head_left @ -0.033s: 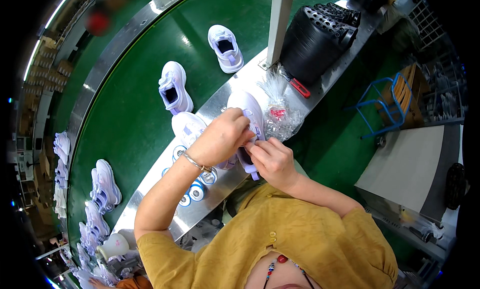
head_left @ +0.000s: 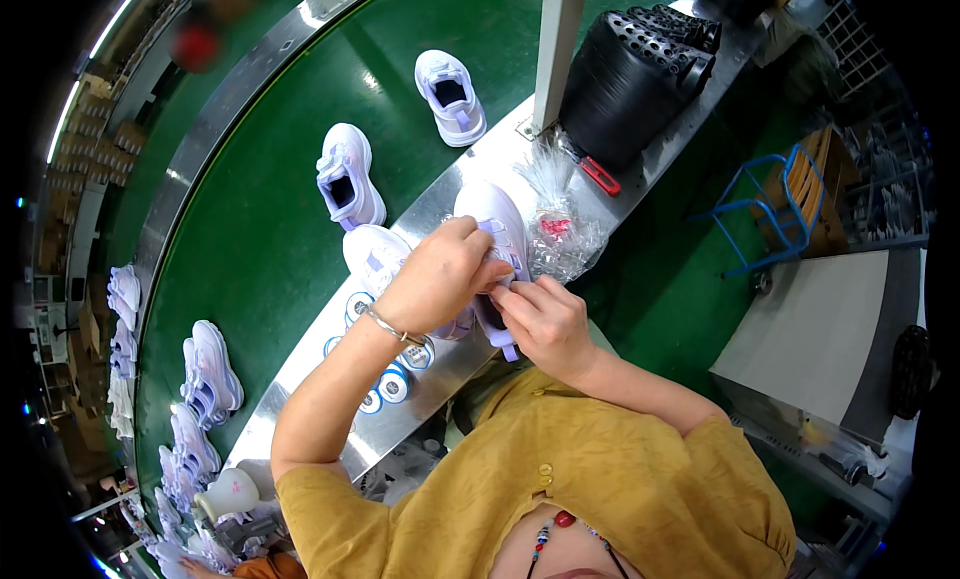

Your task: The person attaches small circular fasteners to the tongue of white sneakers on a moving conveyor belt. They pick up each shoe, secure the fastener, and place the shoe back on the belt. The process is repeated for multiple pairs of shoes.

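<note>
Left hand (head_left: 446, 267) and right hand (head_left: 548, 325) pinch at one white shoe (head_left: 486, 201), which hard tugging could drag off the near edge of the bench (head_left: 505, 151).

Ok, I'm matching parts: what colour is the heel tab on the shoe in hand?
The heel tab is lavender, clearest in the head view.

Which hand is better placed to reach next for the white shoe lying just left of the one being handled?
Probably the left hand: it partly covers that neighbouring shoe. The right hand is farther off, at the opening of the handled shoe. Both hands are busy there.
</note>
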`<state>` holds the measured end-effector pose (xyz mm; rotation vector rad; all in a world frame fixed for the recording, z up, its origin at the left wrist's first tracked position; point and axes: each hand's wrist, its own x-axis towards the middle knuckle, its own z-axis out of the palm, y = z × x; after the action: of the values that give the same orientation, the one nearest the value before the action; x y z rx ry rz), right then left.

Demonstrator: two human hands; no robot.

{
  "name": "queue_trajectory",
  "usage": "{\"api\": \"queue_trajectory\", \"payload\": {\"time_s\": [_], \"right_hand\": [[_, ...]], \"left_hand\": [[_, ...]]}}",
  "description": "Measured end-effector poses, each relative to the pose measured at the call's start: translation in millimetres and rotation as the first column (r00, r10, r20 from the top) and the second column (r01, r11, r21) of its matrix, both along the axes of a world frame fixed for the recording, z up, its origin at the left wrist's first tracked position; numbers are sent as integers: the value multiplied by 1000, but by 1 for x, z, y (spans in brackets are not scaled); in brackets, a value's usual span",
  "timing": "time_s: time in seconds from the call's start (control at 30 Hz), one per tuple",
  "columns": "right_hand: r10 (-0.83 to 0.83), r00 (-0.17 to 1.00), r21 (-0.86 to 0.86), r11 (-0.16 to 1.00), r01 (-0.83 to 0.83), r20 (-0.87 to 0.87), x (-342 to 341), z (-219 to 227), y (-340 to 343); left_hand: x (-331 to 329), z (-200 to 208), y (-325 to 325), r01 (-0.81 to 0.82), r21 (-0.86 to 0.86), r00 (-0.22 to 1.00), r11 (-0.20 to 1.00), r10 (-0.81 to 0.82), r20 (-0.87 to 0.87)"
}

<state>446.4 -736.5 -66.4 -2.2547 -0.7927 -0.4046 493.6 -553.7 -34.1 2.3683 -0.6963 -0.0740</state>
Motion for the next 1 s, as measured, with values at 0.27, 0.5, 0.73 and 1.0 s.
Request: {"api": "queue_trajectory", "payload": {"time_s": [0.27, 0.5, 0.73, 1.0], "right_hand": [[22, 999, 18, 1000, -22, -31, 4, 0, -2], [184, 932, 254, 961, -106, -311, 16, 5, -15], [397, 693, 74, 892, -446, -602, 112, 43, -30], [524, 415, 29, 646, -763, -743, 144, 28, -4]], "left_hand": [[1, -11, -2, 45, -160, 999, 986, -39, 37], [-35, -1, -16, -390, -190, 904, 901, 414, 107], [-71, -14, -58, -409, -77, 843, 909, 408, 350], [-69, -37, -56, -436, -100, 795, 894, 435, 423]]}}
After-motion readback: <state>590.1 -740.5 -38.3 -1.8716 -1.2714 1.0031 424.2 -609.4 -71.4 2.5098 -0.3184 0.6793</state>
